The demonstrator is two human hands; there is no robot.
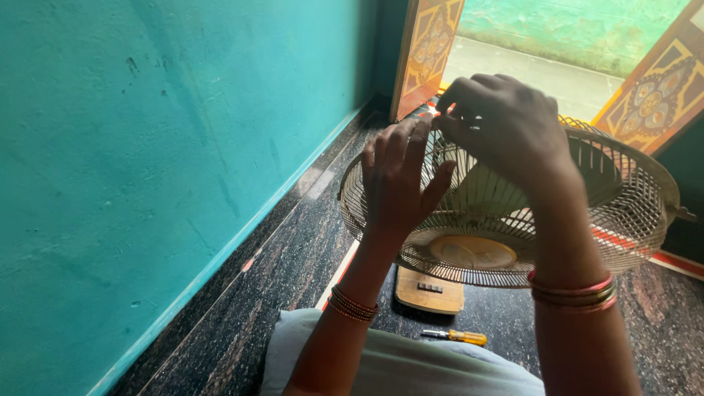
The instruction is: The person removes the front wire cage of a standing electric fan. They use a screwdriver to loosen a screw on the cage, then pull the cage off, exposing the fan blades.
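Resting flat, left hand point(400, 183) spread on round wire fan guard point(631, 213); right hand point(502, 125) pinching its rim.

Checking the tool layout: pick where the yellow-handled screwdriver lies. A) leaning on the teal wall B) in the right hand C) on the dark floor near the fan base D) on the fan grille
C: the yellow-handled screwdriver lies flat on the dark floor just in front of the fan base, apart from both hands.

fan cage point(631, 198) on floor point(279, 279); screwdriver point(456, 336) before it; wall point(147, 147) left; door point(425, 51) behind.
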